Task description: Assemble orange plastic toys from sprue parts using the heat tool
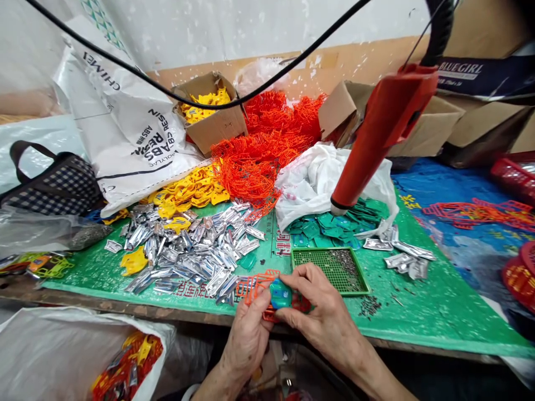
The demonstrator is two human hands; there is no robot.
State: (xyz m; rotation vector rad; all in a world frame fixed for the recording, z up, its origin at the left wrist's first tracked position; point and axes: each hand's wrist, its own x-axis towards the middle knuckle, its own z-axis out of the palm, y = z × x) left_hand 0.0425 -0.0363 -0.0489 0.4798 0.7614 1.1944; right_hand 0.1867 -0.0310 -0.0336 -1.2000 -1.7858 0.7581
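Near the table's front edge, my left hand [249,328] is closed round an orange plastic wire-like frame [252,287]. My right hand [320,306] pinches a small teal plastic piece [280,294] against that frame. Both hands meet at these two parts, and the fingers cover some of the join. Just beyond my right hand lies a green mesh tray [297,259] with small dark screws [345,262] in it. To the left spreads a heap of shiny metal strips [188,253]. Behind the tray is a pile of teal pieces [330,225] in a white bag [320,167].
A red power screwdriver [376,139] hangs above the table on a black cable. Yellow pieces [192,186] and a tangle of orange frames [254,156] lie at the back. Loose screws [370,306] lie right of the tray. A white sack [129,362] with assembled parts stands lower left.
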